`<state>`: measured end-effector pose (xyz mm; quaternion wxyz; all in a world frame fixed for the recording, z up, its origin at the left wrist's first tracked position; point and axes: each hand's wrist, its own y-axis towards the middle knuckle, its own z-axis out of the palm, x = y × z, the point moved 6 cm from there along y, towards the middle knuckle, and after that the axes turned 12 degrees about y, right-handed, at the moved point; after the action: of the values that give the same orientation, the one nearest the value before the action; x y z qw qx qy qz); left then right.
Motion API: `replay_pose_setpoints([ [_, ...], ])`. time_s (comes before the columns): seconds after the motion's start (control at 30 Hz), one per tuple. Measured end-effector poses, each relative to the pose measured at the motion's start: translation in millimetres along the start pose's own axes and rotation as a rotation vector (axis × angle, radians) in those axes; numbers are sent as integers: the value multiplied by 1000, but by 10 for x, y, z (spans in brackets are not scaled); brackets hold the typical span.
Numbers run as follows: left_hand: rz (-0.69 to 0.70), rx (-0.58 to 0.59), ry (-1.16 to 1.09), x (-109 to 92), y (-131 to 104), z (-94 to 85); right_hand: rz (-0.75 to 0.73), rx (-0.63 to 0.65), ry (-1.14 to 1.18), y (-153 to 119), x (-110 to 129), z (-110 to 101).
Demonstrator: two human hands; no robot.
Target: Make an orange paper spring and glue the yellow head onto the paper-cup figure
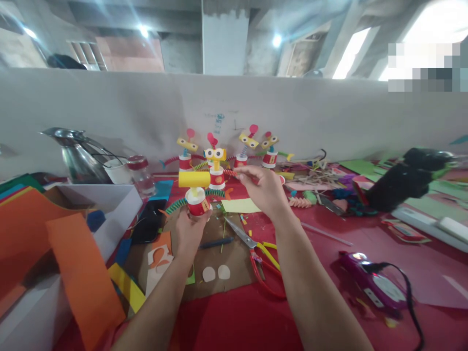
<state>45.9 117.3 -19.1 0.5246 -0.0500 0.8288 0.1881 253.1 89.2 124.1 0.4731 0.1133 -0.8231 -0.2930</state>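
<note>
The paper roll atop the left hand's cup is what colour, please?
The paper roll is yellow, as the head view shows.

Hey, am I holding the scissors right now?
No, the scissors lie partly on the cardboard, your left hand holds a paper-cup figure, and your right hand is at a red paper spring.

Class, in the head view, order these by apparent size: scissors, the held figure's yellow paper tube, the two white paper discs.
1. Scissors
2. Yellow paper tube
3. White paper discs: they look alike, so tied
</note>
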Motion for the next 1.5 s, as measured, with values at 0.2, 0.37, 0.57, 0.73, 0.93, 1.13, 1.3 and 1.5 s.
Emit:
replay_pose_setpoints([
  [0.2, -6, 4, -5, -6, 5, -30, 164, 168, -289, -6, -225, 38],
  [0.37, -3, 29, -10, 50, 6, 23, 135, 159, -332, -28, -120, -14],
  [0.57, 0, 17, 49, 68, 12, 34, 78, 111, -320, -83, 77, -114],
  [0.73, -1, 17, 148, 61, 9, 13, 41, -25, -313, -218, 307, -523],
  [0.93, 32, 24, 226, 85, 25, 37, 255, -23, -609, -724, -107, -986],
  [1.13, 56, 38, 261, 53, -9, 10, 725, 215, -831, -1216, -1142, -818],
  [1.3, 59, 25, 280, 61, -4, -9, 742, 207, -795, -1199, -1292, -704],
  [1.5, 64, 37, 259, 101, 7, 11, 793, 165, -900, -1172, -1273, -916],
])
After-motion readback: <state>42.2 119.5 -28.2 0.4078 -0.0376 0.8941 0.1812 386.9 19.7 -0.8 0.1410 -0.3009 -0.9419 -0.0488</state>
